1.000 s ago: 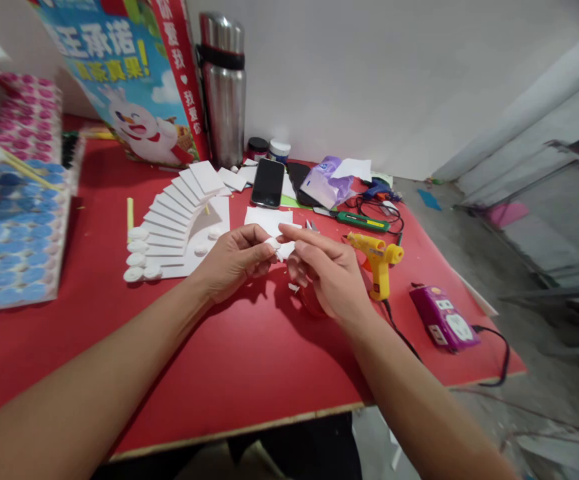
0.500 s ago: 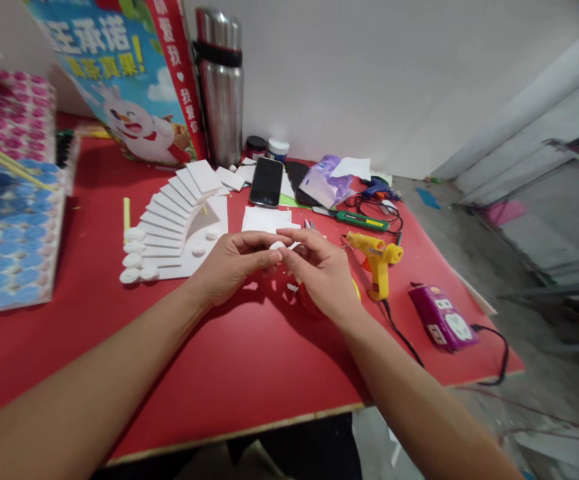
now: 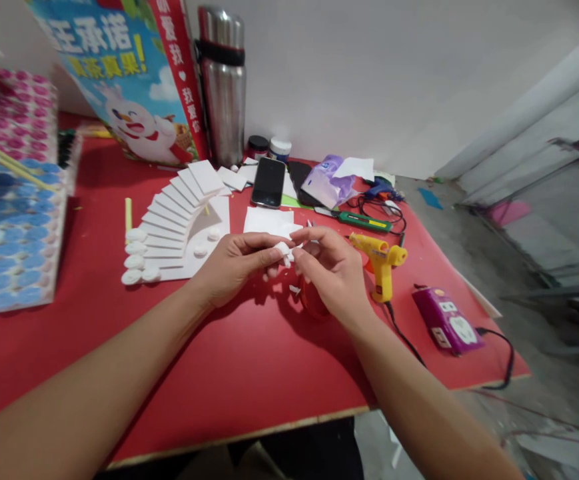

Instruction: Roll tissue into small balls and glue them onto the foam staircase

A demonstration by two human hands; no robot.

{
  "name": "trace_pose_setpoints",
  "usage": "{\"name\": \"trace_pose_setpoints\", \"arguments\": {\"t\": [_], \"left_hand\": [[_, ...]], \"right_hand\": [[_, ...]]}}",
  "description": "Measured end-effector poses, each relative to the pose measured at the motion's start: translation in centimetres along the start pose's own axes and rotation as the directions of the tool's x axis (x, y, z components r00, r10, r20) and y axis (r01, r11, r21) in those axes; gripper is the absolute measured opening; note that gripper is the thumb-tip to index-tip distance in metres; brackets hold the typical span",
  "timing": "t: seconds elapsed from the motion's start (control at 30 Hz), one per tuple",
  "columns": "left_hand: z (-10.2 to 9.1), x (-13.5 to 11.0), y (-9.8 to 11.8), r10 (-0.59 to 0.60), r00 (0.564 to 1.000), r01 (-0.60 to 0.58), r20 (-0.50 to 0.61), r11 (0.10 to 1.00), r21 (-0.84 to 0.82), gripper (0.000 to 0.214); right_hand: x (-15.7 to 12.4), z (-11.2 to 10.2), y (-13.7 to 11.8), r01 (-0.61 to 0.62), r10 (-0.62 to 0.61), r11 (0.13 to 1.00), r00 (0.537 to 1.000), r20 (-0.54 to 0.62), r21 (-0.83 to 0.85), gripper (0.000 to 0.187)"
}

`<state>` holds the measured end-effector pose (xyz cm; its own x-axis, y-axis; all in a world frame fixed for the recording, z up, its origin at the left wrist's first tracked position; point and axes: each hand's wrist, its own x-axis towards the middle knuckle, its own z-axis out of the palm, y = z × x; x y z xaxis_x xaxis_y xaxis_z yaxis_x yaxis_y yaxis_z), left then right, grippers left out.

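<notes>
My left hand [image 3: 236,263] pinches a small white piece [image 3: 282,250] between thumb and fingers, above the red table. From the other side my right hand [image 3: 332,267] meets it, its thumb and forefinger curled at the piece's right edge. A little white bit hangs from the underside of the piece. What it is made of is too small to tell. Partly behind my right hand sits a round red object [image 3: 313,301], with a white scrap [image 3: 294,289] beside it. White paper sheets [image 3: 268,219] lie just beyond the fingers.
On the left, white slabs [image 3: 166,223] fan out like curved steps, with several white discs [image 3: 134,261] beside them. A yellow glue gun [image 3: 380,257], purple box [image 3: 446,320] and cords lie right. Behind are a phone [image 3: 268,181], green-handled tool [image 3: 364,221] and steel flask [image 3: 224,100].
My right hand has drawn slightly right, and its thumb has parted from my left thumb. More of the white piece shows between the hands. The view has shifted slightly.
</notes>
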<state>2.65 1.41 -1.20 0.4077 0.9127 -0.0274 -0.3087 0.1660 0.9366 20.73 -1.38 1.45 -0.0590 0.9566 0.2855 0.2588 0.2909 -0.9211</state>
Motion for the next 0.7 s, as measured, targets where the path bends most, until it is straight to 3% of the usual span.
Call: {"name": "trace_pose_setpoints", "arguments": {"t": [0.13, 0.23, 0.37, 0.5, 0.6, 0.7], "left_hand": [[0.17, -0.04, 0.36, 0.012, 0.999, -0.006, -0.052, 0.993, 0.115, 0.023], [0.16, 0.01, 0.53, 0.09, 0.994, -0.074, -0.059, 0.968, 0.239, 0.022], [-0.15, 0.12, 0.48, 0.236, 0.972, -0.214, -0.004, 0.889, 0.405, 0.018], [-0.57, 0.13, 0.39, 0.312, 0.949, -0.298, 0.056, 0.818, 0.491, 0.019], [-0.59, 0.07, 0.43, 0.291, 0.954, -0.285, 0.069, 0.819, 0.498, 0.02], [-0.31, 0.02, 0.37, 0.152, 0.988, -0.153, 0.035, 0.904, 0.399, 0.024]], "right_hand": [[0.09, -0.09, 0.29, 0.12, -0.12, 0.991, 0.993, 0.006, -0.056, 0.006], [0.21, -0.29, 0.52, 0.24, -0.243, 0.953, 0.97, 0.004, -0.187, 0.005], [0.24, -0.55, 0.82, 0.374, -0.38, 0.861, 0.924, 0.053, -0.345, 0.007], [0.14, -0.62, 1.02, 0.432, -0.428, 0.801, 0.897, 0.108, -0.415, 0.01], [0.16, -0.59, 1.04, 0.424, -0.424, 0.797, 0.9, 0.102, -0.429, 0.008], [0.3, -0.64, 0.98, 0.367, -0.37, 0.847, 0.926, 0.069, -0.384, 0.007]]}}
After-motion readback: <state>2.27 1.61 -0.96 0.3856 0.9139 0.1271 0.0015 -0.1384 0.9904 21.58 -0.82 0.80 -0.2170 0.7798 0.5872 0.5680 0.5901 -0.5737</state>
